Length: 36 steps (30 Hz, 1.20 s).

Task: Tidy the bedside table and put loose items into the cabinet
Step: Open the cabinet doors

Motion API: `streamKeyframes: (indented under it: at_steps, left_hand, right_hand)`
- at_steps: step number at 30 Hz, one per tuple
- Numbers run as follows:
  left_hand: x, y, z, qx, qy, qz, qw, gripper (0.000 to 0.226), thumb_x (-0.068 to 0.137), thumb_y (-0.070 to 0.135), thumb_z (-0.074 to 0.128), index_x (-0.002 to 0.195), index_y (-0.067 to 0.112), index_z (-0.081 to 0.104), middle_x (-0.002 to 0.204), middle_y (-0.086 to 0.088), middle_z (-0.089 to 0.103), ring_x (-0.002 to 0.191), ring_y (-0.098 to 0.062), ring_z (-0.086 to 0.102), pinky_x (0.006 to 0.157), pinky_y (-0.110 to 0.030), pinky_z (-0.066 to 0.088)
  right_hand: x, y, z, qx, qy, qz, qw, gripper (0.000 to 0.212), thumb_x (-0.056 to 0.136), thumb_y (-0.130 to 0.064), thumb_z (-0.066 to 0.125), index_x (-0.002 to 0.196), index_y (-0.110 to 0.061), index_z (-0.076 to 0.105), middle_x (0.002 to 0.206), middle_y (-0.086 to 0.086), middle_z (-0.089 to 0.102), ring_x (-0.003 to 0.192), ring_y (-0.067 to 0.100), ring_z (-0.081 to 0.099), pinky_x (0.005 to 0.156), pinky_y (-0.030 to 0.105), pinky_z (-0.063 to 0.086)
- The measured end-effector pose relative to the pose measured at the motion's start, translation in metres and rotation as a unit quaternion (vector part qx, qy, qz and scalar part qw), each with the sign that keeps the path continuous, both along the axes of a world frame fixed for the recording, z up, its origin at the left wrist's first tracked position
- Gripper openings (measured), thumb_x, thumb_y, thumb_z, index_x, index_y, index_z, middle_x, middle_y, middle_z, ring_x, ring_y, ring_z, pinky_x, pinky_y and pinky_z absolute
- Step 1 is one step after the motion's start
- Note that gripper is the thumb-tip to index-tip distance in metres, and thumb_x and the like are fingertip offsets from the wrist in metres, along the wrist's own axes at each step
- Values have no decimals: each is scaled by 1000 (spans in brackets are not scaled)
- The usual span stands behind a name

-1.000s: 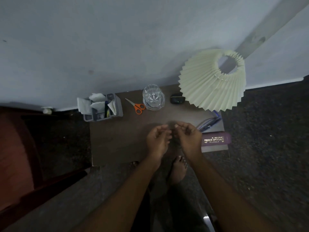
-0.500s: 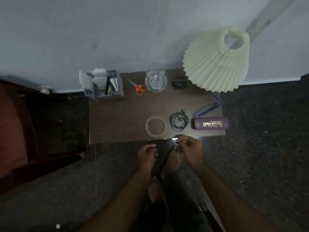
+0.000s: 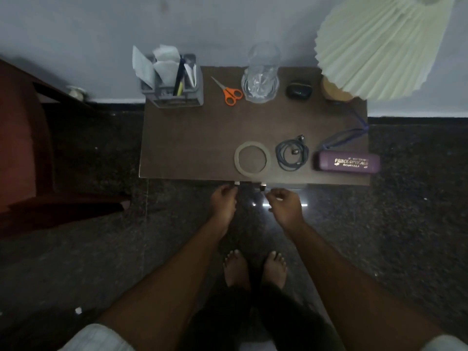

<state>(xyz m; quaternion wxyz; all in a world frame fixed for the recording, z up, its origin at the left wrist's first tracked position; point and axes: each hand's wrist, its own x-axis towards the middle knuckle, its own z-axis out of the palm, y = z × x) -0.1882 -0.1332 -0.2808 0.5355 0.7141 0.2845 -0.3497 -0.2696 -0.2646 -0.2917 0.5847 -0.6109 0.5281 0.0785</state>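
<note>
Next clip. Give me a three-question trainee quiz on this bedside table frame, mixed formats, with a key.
1. True or false: the orange scissors lie between the grey organiser and the glass.
2. Multiple choice: which item lies nearest the table's right front corner? A) tape ring B) coiled earphones C) purple glasses case
3. Fill in: the left hand and right hand are both just below the table's ____ edge, by two small metal handles.

Key: 1 true; 2 C; 3 front
</note>
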Motion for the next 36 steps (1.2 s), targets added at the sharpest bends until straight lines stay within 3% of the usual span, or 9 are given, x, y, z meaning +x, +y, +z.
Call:
streamKeyframes:
  at_steps: [4,9,12,16,18,20,24,29,36]
  left_hand:
    - [-3,-6,-26,3,-34,19,999,21,98,17,57,78,21,60,67,3,57,48,-7,50,37,-16,37]
    - [-4,-5,-50,-5,-84,29,996,11,96,21,59,87,19,64,74,3,63,49,-7,55,41,-19,38]
    - [-5,-3,-64,-30,-110,36,993,7,94,22,62,93,16,64,79,0,64,55,-11,55,45,-21,38]
    - [-1,1,-79,-43,-167,38,984,10,91,19,68,84,12,65,73,-4,63,51,-9,53,45,-22,36]
    - [-1,2,-83,-53,-190,48,979,9,91,15,67,87,7,67,76,-11,65,50,-11,52,45,-22,35]
    - [-4,3,-87,-72,-207,48,974,13,92,13,64,81,7,68,81,-17,68,53,-14,52,47,-23,35]
    - [-7,0,-90,-100,-218,55,969,21,92,12,60,72,13,64,80,-15,70,55,-14,54,51,-23,41]
    - [-8,-4,-92,-106,-221,62,967,21,93,12,61,73,11,62,73,-12,67,53,-12,55,50,-20,44]
    - [-9,8,-73,-87,-173,-21,981,15,96,26,62,89,14,67,97,-12,74,71,-15,67,62,-23,52]
  right_hand:
    - [7,2,-29,3,-32,-14,999,24,87,-28,74,99,-8,77,98,11,78,99,30,72,81,41,52]
    - [10,2,-48,-7,-99,0,995,24,89,-21,75,90,2,76,90,16,76,87,20,66,91,56,54]
    - [6,0,-52,8,-142,-17,990,25,90,-18,74,97,6,75,96,19,76,83,19,65,91,46,55]
    - [1,2,-60,11,-194,-37,980,24,90,-16,75,97,7,75,81,9,70,72,12,57,72,27,48]
    - [0,1,-66,5,-210,-29,977,25,90,-18,75,97,6,75,75,7,65,62,8,48,63,23,41]
    - [-2,-2,-72,-8,-228,-11,973,25,89,-19,75,97,5,76,77,7,69,61,4,52,63,21,43]
    - [-1,-4,-84,-27,-260,4,965,23,87,-18,78,93,4,77,86,19,75,74,13,59,75,28,48]
    - [-1,-10,-100,-66,-267,37,961,18,83,-23,82,84,-6,80,81,8,77,74,11,64,76,33,54]
    - [-4,-9,-81,-69,-233,73,967,21,86,-24,79,80,-4,76,81,14,73,73,19,60,77,40,54]
